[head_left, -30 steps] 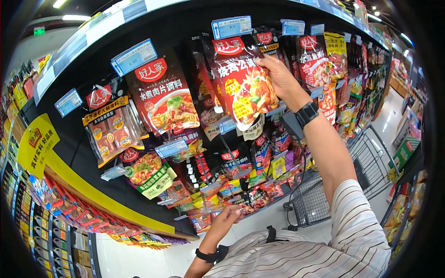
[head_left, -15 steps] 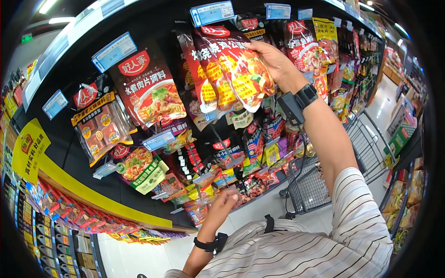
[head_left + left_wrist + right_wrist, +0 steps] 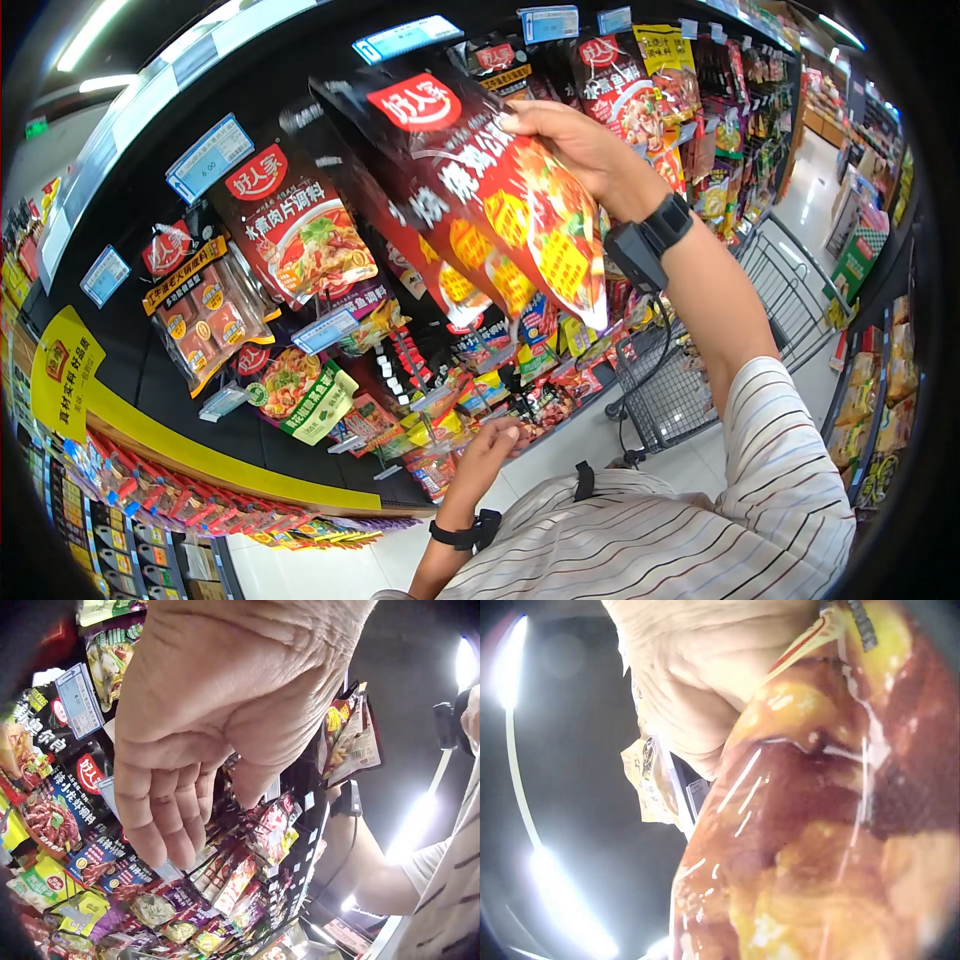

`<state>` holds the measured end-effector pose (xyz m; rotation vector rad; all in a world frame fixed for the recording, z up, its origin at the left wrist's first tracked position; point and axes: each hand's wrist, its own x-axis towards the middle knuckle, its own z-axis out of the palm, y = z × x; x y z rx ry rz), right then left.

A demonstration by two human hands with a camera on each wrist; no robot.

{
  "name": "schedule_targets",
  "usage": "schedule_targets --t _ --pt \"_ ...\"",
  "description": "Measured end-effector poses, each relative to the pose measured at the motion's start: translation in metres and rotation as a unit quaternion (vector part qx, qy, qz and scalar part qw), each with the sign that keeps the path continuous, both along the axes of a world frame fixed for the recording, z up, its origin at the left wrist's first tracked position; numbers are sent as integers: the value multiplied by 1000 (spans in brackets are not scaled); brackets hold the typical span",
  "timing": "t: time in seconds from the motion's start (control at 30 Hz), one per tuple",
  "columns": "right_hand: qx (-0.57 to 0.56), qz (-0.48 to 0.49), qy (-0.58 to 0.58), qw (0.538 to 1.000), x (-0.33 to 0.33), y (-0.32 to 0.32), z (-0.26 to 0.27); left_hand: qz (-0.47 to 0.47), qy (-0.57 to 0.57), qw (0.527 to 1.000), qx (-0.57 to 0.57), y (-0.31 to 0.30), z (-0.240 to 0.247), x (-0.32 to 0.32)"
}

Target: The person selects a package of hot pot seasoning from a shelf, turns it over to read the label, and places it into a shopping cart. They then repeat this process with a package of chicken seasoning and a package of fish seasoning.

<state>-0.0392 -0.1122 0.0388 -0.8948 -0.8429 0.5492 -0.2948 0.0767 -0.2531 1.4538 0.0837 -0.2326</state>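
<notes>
My right hand (image 3: 580,150) grips the edge of a dark red seasoning pouch (image 3: 520,200), thumb on its printed front. Similar pouches fan out just behind it to the left, their lower ends swung toward me. Up close in the right wrist view, the glossy pouch (image 3: 802,825) fills much of the picture beside the hand (image 3: 697,675). Low in front of my body, my left hand (image 3: 487,455) holds nothing, its fingers loosely bent. The left wrist view shows that palm (image 3: 217,712) with relaxed fingers, in front of hanging packets.
Other pouches (image 3: 300,230) hang on the dark rack to the left, under blue price tags (image 3: 210,158). A wire shopping cart (image 3: 660,390) stands at the right, with a cable near it. A yellow shelf edge (image 3: 220,455) curves along the lower left.
The gripped pouch has come closer and tilted, its lower end swinging right; the pouches behind have spread out. The view has shifted somewhat. My left hand stays low and empty.
</notes>
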Motion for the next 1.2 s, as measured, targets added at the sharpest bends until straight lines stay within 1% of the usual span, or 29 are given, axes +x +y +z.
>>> schedule_targets --t 0.1,0.13,0.2,0.23,0.3,0.33,0.37,0.43,0.47,0.5,0.57,0.6,0.63,0.67,0.77,0.8,0.83,0.87,0.9,0.93,0.97,1.03,1.07,1.13,1.17,1.2 --pt "-53 -47 -15 997 -21 -18 -15 -6 -4 1000 2 2 0 1" --pt "-60 -35 -47 996 -29 -26 -21 -5 -16 1000 4 2 1 1" --pt "-79 -61 -28 995 -43 -45 -45 -3 -41 999 10 4 10 0" --pt "-91 -65 -19 994 -55 -54 -55 2 -59 998 -17 3 19 -1" --pt "-154 -100 -45 982 -80 -75 -74 11 -93 993 -68 -2 47 -3" --pt "-196 -135 -34 971 -94 -83 -83 34 -119 988 -88 -6 62 -4" --pt "-246 -157 -57 955 -98 -96 -101 18 -140 988 -67 -2 60 -3" --pt "-298 -150 -23 942 -118 -110 -120 -19 -186 982 -25 8 56 2" --pt "-296 -140 -18 945 -122 -117 -136 -26 -178 981 -71 -2 73 6" --pt "-293 -130 -13 947 -125 -124 -151 -16 -171 984 -51 -15 86 9" --pt "-269 -158 29 950 -134 -139 -169 1 -155 988 -10 -37 101 18" --pt "-251 -170 56 951 -136 -146 -183 -44 -141 988 -51 -38 94 30" --pt "-232 -182 83 952 -138 -154 -192 -58 -171 984 6 -41 92 38" --pt "-243 -211 96 942 -146 -163 -196 -74 -198 976 59 -46 91 46" --pt "-272 -296 58 914 -151 -195 -242 -80 -192 965 161 -80 83 66" --pt "-260 -309 71 912 -156 -202 -251 -79 -147 968 190 -93 85 70" --pt "-285 -298 102 905 -161 -215 -260 -82 -102 966 221 -108 86 75" --pt "-321 -340 82 880 -166 -225 -274 -94 -105 959 247 -121 82 82" --pt "-321 -334 95 881 -169 -237 -287 -105 -109 950 272 -135 77 86" --pt "-341 -346 94 869 -171 -251 -307 -117 -129 946 274 -151 75 88" --pt "-330 -345 110 872 -174 -265 -317 -135 -178 916 332 -161 61 96" --pt "-305 -333 133 882 -179 -285 -331 -145 -254 886 361 -187 45 109" --pt "-312 -344 135 875 -179 -300 -335 -157 -268 888 339 -205 45 113" --pt "-321 -364 136 864 -177 -324 -339 -193 -314 860 354 -234 35 125" --pt "-318 -370 113 865 -175 -334 -338 -209 -337 844 360 -248 30 131" --pt "-315 -377 89 867 -173 -342 -327 -222 -354 828 375 -262 26 137"
